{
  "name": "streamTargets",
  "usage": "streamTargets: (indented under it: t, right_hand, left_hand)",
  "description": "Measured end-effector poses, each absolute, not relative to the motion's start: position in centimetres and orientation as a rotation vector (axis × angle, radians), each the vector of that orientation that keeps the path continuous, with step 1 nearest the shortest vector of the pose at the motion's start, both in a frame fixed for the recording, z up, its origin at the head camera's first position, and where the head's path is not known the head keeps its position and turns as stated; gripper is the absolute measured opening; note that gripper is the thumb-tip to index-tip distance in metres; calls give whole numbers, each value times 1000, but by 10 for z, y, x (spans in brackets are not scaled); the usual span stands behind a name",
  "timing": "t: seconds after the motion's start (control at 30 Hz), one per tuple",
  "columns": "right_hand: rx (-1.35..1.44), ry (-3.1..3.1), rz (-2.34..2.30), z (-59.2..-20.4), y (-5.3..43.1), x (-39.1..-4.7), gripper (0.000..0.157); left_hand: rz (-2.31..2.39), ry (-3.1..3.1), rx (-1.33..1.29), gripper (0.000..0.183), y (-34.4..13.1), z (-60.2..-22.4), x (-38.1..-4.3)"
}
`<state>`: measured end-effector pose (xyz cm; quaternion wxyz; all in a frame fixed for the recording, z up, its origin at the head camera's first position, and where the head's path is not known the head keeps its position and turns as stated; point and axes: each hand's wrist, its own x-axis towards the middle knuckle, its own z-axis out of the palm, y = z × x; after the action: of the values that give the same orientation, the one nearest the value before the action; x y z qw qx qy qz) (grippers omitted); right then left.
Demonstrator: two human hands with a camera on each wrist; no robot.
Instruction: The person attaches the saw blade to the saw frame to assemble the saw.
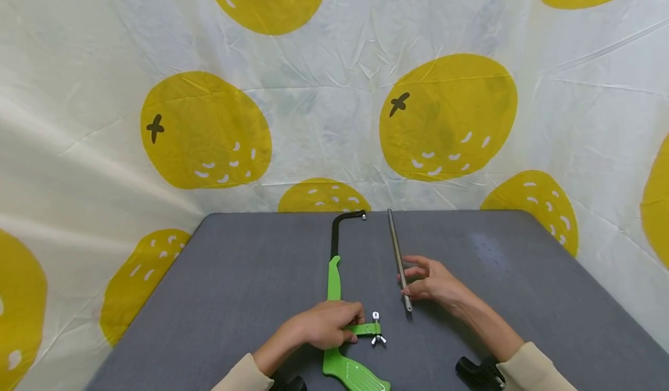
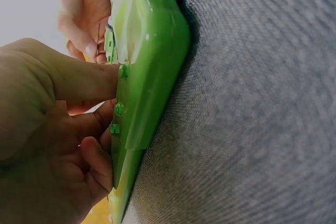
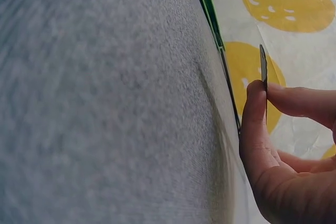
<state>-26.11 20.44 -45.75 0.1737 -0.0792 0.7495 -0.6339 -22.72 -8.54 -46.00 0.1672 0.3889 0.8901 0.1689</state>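
A hacksaw frame (image 1: 334, 280) lies on the grey table, its green handle toward me and its black bent bar (image 1: 335, 239) reaching the far side. My left hand (image 1: 333, 323) grips its green part near the short side arm, where a metal pin with a wing nut (image 1: 378, 339) sits. Thumb and fingers close on the green edge in the left wrist view. To the right, my right hand (image 1: 440, 285) pinches a thin grey hacksaw blade (image 1: 395, 243) near its closer end. Held on edge between thumb and fingertip, the blade (image 3: 263, 66) is above the table in the right wrist view.
The grey table (image 1: 251, 269) ends at a far edge against a white cloth (image 1: 324, 124) with yellow fruit prints. That cloth also hangs along the left and right sides. Black wrist devices (image 1: 479, 373) sit at both cuffs.
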Motion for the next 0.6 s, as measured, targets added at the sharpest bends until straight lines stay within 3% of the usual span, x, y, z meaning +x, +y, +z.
streamTargets:
  t: [0.27, 0.6]
  right_hand:
    - [-254, 2133, -1819, -455, 196, -265, 80]
    - [-260, 2083, -1816, -462, 190, -264, 79]
  left_hand:
    - [496, 2525, 1085, 17, -86, -457, -230]
    - [469, 2567, 1124, 19, -85, -458, -225]
